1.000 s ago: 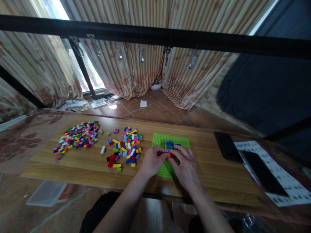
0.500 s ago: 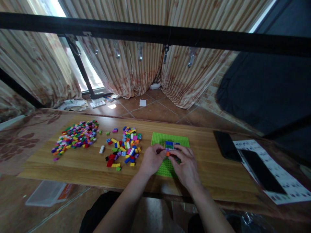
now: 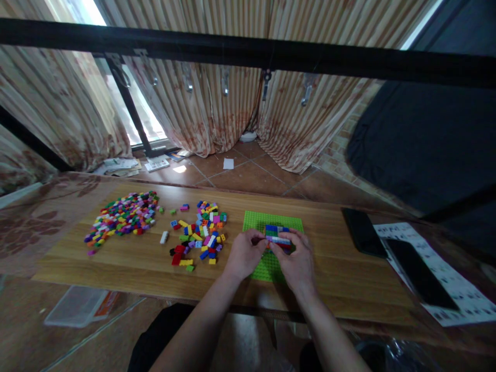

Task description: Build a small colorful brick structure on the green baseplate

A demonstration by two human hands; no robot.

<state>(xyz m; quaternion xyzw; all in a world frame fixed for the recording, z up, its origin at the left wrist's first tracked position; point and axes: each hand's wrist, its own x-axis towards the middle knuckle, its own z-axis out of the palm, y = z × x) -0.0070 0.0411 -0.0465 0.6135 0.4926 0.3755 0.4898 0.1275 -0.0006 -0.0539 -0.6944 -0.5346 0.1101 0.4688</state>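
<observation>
A small built block of plastic building bricks (image 3: 277, 232), with blue, green, white and red parts, sits on the green studded baseplate (image 3: 265, 271). My left hand (image 3: 244, 256) is at its left end, thumb and forefinger closed together at the near left corner. Whatever lies between those fingertips is mostly hidden, with only a hint of orange showing. My right hand (image 3: 298, 261) curls round the block from the right, its thumb at the front and its fingers along the right end. Both thumbs almost meet at the front.
Left of the baseplate lie loose larger bricks (image 3: 205, 232), with a white brick (image 3: 164, 237) apart from them. A dense pile of small bricks (image 3: 122, 214) covers the table's far left. On the right are a black tablet-like slab (image 3: 363, 232), a printed sheet (image 3: 437, 305) and a black phone-like slab (image 3: 420, 274).
My right fingers have shifted off the block's top toward its right end, exposing its white and red rows. The orange brick seen between my fingertips is now mostly covered.
</observation>
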